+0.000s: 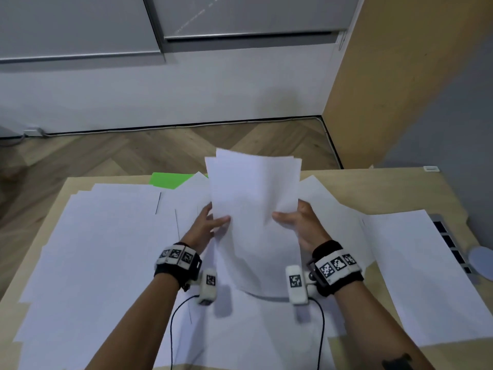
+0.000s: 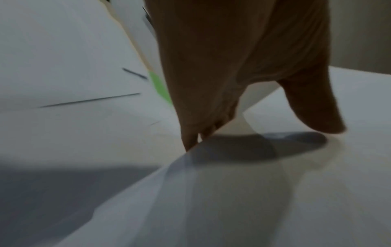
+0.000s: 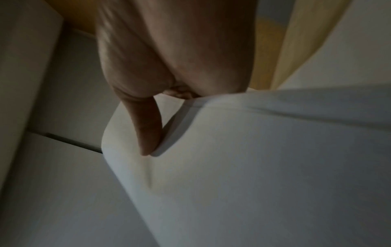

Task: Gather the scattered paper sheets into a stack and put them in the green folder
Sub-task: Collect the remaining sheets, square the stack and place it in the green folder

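Note:
Both hands hold a loose stack of white sheets upright above the middle of the desk, its top edges uneven. My left hand pinches the stack's left edge, thumb on the near face. My right hand grips the right edge the same way. In the left wrist view the left hand has its thumb on the stack; in the right wrist view the right hand's thumb presses the bowed stack. More white sheets lie spread over the desk. The green folder peeks out at the far edge, mostly covered.
The wooden desk is bare only along its far right. A grey strip with dark slots and a round pale disc sit at the right edge. Black cables run from the wrist cameras toward me. Herringbone floor lies beyond.

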